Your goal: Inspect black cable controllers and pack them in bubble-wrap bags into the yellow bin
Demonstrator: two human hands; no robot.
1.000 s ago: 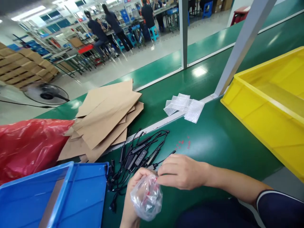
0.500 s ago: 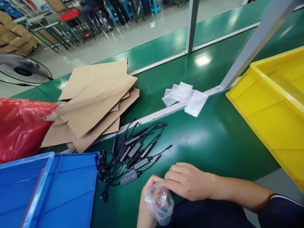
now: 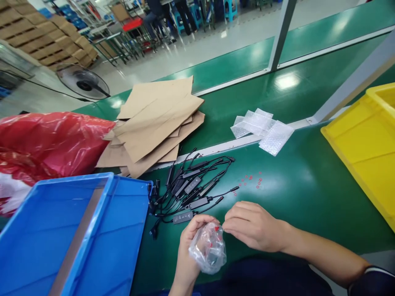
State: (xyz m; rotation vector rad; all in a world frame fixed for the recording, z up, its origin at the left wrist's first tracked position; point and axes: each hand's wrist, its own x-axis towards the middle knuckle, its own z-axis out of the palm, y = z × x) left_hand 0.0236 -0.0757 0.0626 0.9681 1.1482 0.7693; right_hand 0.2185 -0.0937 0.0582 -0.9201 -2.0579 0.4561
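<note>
My left hand (image 3: 189,246) is closed round a small clear plastic bag (image 3: 209,248) with tiny red rings inside. My right hand (image 3: 251,226) is beside it with its fingertips pinched at the bag's mouth, on something too small to name. Just beyond the hands lies a tangle of black cables with inline controllers (image 3: 191,189) on the green table (image 3: 296,193). Several loose red rings (image 3: 251,180) are scattered to the right of the cables.
A blue bin (image 3: 101,242) stands at the near left, a yellow bin (image 3: 367,144) at the right. Brown cardboard sheets (image 3: 157,119), a red plastic bag (image 3: 46,144) and bubble-wrap pouches (image 3: 262,127) lie further back. A grey post (image 3: 354,82) rises at the right.
The view has swung right and down slightly. My hands stay together at the bag; the right fingers have shifted a little at its mouth.
</note>
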